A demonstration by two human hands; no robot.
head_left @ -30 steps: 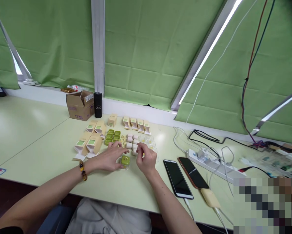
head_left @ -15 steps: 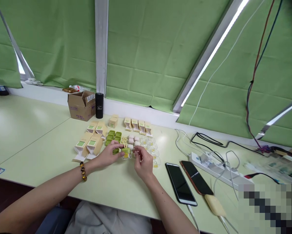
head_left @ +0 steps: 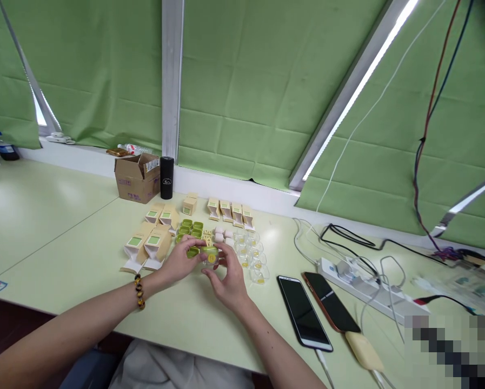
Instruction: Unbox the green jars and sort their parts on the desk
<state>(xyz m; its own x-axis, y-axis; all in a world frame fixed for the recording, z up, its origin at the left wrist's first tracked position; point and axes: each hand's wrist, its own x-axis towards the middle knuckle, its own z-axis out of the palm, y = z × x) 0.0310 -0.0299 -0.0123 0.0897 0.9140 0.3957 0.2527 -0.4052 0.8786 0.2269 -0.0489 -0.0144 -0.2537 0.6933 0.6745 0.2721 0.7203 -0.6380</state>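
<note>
Between both hands, above the table, is a small clear case with a green lid point(head_left: 210, 258) and a yellow mark on its front. My left hand point(head_left: 183, 261) pinches its left side. My right hand point(head_left: 229, 278) closes round its right side, thumb below and fingers near the lid. Just beyond the hands lie several green lids or trays point(head_left: 191, 229), small yellow pieces point(head_left: 207, 235) and pale pink sponge-like blocks point(head_left: 223, 235). Several clear plastic cups with yellow marks point(head_left: 259, 275) stand to the right of them.
Small cream cartons with open flaps stand at left point(head_left: 157, 243) and at the back point(head_left: 237, 214). Behind them are a cardboard box point(head_left: 134, 183) and a black tumbler point(head_left: 166, 178). Two phones point(head_left: 304, 313), a cream charger-like block point(head_left: 363, 350) and a power strip point(head_left: 367, 286) with cables lie right.
My right hand has opened out from a tight pinch and come left onto the case. My left hand keeps hold of it. The view has shifted slightly.
</note>
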